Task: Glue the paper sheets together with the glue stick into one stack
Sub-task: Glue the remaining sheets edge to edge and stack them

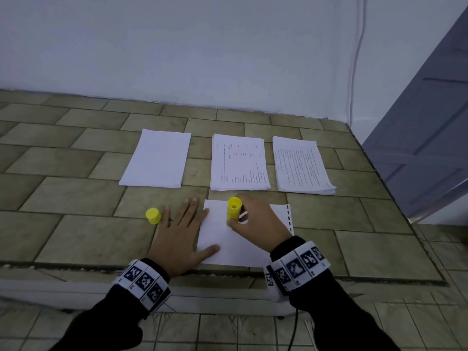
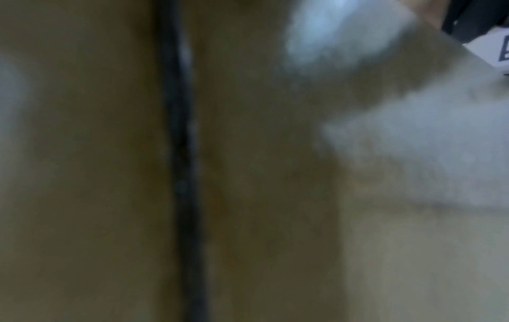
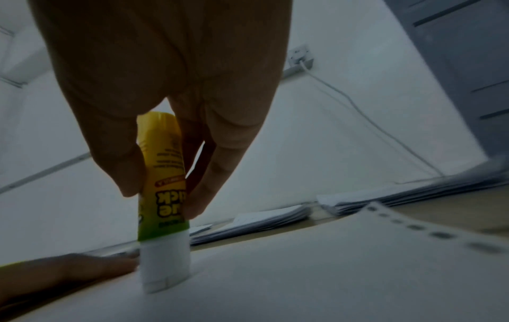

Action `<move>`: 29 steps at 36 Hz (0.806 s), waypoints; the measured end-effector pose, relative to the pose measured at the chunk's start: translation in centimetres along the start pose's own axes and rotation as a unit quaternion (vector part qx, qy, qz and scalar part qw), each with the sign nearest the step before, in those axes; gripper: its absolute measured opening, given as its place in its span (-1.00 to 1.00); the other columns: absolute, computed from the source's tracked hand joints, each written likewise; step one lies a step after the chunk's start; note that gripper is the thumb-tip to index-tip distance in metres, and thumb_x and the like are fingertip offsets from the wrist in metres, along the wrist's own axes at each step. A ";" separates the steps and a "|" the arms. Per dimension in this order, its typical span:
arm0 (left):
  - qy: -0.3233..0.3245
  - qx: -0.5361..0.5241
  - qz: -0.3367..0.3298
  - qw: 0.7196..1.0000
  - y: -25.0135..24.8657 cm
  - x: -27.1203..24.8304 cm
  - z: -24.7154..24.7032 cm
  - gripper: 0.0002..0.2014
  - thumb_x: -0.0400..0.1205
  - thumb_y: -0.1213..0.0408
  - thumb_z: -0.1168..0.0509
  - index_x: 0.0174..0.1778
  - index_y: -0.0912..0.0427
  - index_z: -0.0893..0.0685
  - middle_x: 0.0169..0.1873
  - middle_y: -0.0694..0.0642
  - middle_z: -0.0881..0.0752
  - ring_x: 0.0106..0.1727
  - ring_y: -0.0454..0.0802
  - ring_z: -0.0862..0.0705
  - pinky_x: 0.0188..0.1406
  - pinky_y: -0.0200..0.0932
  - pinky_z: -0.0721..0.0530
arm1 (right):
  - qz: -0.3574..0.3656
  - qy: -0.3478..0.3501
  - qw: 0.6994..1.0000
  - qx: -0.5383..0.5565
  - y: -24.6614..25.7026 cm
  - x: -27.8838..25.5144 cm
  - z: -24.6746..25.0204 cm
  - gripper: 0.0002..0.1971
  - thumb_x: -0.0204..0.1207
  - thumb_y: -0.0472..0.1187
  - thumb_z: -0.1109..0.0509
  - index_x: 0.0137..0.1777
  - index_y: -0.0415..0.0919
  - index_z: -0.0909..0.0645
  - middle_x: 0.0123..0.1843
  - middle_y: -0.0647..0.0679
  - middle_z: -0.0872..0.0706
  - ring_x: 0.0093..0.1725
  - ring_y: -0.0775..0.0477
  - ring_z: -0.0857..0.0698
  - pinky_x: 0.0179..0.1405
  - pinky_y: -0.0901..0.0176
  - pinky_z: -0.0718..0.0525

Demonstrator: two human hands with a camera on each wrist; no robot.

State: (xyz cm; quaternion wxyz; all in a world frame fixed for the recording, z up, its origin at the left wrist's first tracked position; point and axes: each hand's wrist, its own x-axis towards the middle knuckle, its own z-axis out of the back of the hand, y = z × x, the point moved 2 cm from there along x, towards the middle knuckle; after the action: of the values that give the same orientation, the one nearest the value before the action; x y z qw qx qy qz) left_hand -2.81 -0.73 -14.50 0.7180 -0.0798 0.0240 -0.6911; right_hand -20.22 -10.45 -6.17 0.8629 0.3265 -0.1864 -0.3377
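Note:
A white sheet [image 1: 228, 241] lies on the tiled surface in front of me, over another sheet with a dashed black edge [image 1: 288, 219]. My right hand [image 1: 255, 221] pinches a yellow glue stick [image 1: 233, 208] held upside down, its white tip [image 3: 164, 268] pressed on the sheet [image 3: 303, 272]. My left hand [image 1: 182, 231] lies flat with fingers spread, thumb and index finger on the sheet's left edge. The yellow cap [image 1: 153, 215] stands just left of that hand. The left wrist view is a blur of tile and paper.
Three paper stacks lie in a row behind: a blank one [image 1: 157, 159] at left, a printed one [image 1: 239, 163] in the middle, another printed one [image 1: 302, 167] at right. A wall [image 1: 202, 46] rises behind, a grey door [image 1: 428, 138] stands at right.

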 end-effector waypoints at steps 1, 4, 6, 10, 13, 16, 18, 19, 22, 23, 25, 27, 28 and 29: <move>-0.001 0.002 0.000 1.000 0.0 0.0 -0.1 -0.02 0.52 -0.57 0.26 0.69 0.07 -0.25 0.70 0.17 -0.12 0.71 0.13 -0.06 0.59 0.45 -0.05 | -0.007 -0.013 1.000 0.009 -0.5 -0.4 0.6 -0.88 0.49 -0.27 -0.43 -0.14 -0.26 -0.54 -0.13 -0.16 -0.67 -0.13 -0.12 -0.67 -0.10 -0.02 -0.72; 0.005 0.007 0.003 1.000 0.1 0.1 -0.2 -0.02 0.53 -0.56 0.26 0.69 0.10 -0.25 0.70 0.17 -0.12 0.71 0.12 -0.07 0.58 0.44 -0.06 | -0.037 -0.065 0.997 0.012 -2.4 -1.8 2.4 -0.81 0.56 -0.23 -0.40 -0.21 -0.35 -0.57 -0.24 -0.21 -0.71 -0.21 -0.16 -0.72 -0.18 -0.05 -0.71; 0.005 0.006 0.004 1.000 0.0 0.0 -0.2 -0.02 0.54 -0.55 0.25 0.68 0.10 -0.26 0.69 0.18 -0.13 0.71 0.13 -0.09 0.58 0.45 -0.09 | -0.052 -0.097 0.994 -0.001 -3.8 -2.7 3.5 -0.80 0.56 -0.23 -0.41 -0.24 -0.34 -0.59 -0.28 -0.20 -0.72 -0.26 -0.13 -0.73 -0.21 -0.04 -0.71; 0.009 0.006 0.007 1.000 -0.1 0.0 -0.1 -0.01 0.53 -0.57 0.27 0.68 0.10 -0.27 0.70 0.17 -0.12 0.71 0.13 -0.08 0.59 0.45 -0.06 | -0.087 -0.142 0.986 -0.025 -6.2 -4.0 5.5 -0.86 0.51 -0.26 -0.46 -0.23 -0.24 -0.57 -0.27 -0.11 -0.69 -0.28 0.03 -0.68 -0.27 0.37 -0.62; 0.011 0.015 0.006 1.000 -0.2 0.0 0.0 0.03 0.50 -0.60 0.23 0.68 0.12 -0.28 0.69 0.19 -0.14 0.71 0.14 -0.10 0.58 0.46 -0.08 | -0.101 -0.155 0.982 -0.041 -7.1 -4.6 6.3 -0.88 0.46 -0.29 -0.48 -0.22 -0.20 -0.57 -0.29 -0.03 -0.64 -0.31 0.18 -0.60 -0.30 0.57 -0.50; 0.009 0.023 0.001 1.000 -0.4 0.0 0.2 0.10 0.44 -0.65 0.21 0.68 0.14 -0.27 0.68 0.21 -0.15 0.70 0.15 -0.10 0.58 0.45 -0.07 | -0.089 -0.170 0.980 -0.055 -7.0 -4.7 6.3 -0.88 0.50 -0.27 -0.46 -0.21 -0.22 -0.57 -0.30 -0.03 -0.62 -0.33 0.13 -0.59 -0.31 0.57 -0.48; 0.010 0.029 0.000 1.000 -0.4 -0.1 0.2 0.13 0.41 -0.68 0.18 0.67 0.17 -0.29 0.68 0.21 -0.17 0.69 0.15 -0.12 0.57 0.44 -0.06 | -0.066 -0.168 0.983 -0.033 -5.9 -4.6 5.7 -0.90 0.54 -0.25 -0.43 -0.16 -0.23 -0.59 -0.25 -0.06 -0.65 -0.28 0.08 -0.64 -0.28 0.52 -0.56; 0.012 0.030 0.001 0.999 -0.4 0.0 0.2 0.15 0.40 -0.69 0.17 0.67 0.18 -0.29 0.68 0.21 -0.17 0.69 0.15 -0.12 0.56 0.43 -0.05 | -0.049 -0.160 0.986 -0.014 -5.1 -4.4 5.2 -0.92 0.55 -0.25 -0.43 -0.12 -0.25 -0.61 -0.22 -0.08 -0.68 -0.24 0.06 -0.67 -0.24 0.46 -0.63; 0.014 0.028 0.002 1.000 -0.4 0.0 0.2 0.17 0.38 -0.70 0.15 0.67 0.19 -0.27 0.68 0.21 -0.16 0.69 0.15 -0.11 0.56 0.42 -0.01 | -0.001 -0.099 0.993 0.056 -2.6 -3.7 3.0 -0.90 0.48 -0.31 -0.49 -0.07 -0.31 -0.64 -0.12 -0.12 -0.72 -0.17 0.00 -0.72 -0.17 0.18 -0.75; 0.012 0.027 0.002 1.000 -0.4 0.0 0.2 0.17 0.38 -0.70 0.14 0.67 0.19 -0.27 0.68 0.20 -0.16 0.69 0.15 -0.12 0.56 0.40 0.01 | 0.012 -0.072 0.995 0.074 -1.9 -3.3 2.1 -0.88 0.45 -0.31 -0.51 -0.08 -0.29 -0.63 -0.08 -0.12 -0.71 -0.14 0.00 -0.72 -0.15 0.12 -0.76; 0.011 0.030 0.000 0.999 -0.4 0.0 0.3 0.16 0.39 -0.69 0.13 0.67 0.19 -0.28 0.67 0.21 -0.17 0.68 0.15 -0.15 0.55 0.33 0.04 | 0.031 -0.025 0.995 0.089 -0.6 -2.7 0.5 -0.84 0.42 -0.28 -0.53 -0.06 -0.25 -0.63 -0.02 -0.10 -0.69 -0.09 0.00 -0.72 -0.11 0.08 -0.77; 0.013 0.030 -0.002 0.999 -0.5 0.0 0.4 0.16 0.39 -0.69 0.12 0.66 0.21 -0.30 0.66 0.23 -0.20 0.67 0.16 -0.17 0.54 0.33 0.01 | 0.046 0.009 0.995 0.083 0.5 -2.1 -1.0 -0.80 0.42 -0.26 -0.54 -0.01 -0.25 -0.63 -0.01 -0.11 -0.69 -0.07 -0.01 -0.72 -0.08 0.04 -0.76; 0.016 0.027 -0.001 1.000 -0.5 0.0 0.4 0.16 0.39 -0.69 0.14 0.66 0.21 -0.30 0.66 0.24 -0.22 0.68 0.18 -0.18 0.55 0.36 -0.03 | 0.056 0.020 0.995 0.077 0.9 -1.9 -1.6 -0.80 0.42 -0.26 -0.53 -0.01 -0.26 -0.63 -0.02 -0.13 -0.69 -0.08 -0.03 -0.71 -0.08 0.00 -0.75; 0.021 0.022 -0.002 1.000 -0.5 0.0 0.4 0.16 0.40 -0.69 0.16 0.66 0.21 -0.31 0.66 0.24 -0.23 0.68 0.19 -0.19 0.55 0.41 -0.08 | 0.065 0.028 0.995 0.069 1.3 -1.7 -2.1 -0.80 0.41 -0.26 -0.53 -0.02 -0.28 -0.63 -0.04 -0.14 -0.69 -0.08 -0.06 -0.70 -0.07 -0.06 -0.74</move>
State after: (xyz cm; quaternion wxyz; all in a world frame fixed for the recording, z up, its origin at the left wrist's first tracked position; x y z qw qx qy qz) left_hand -3.27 -0.68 -13.98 0.7177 -0.0497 0.0238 -0.6942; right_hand -19.70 -7.56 -6.95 0.8636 0.3813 -0.2059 -0.2577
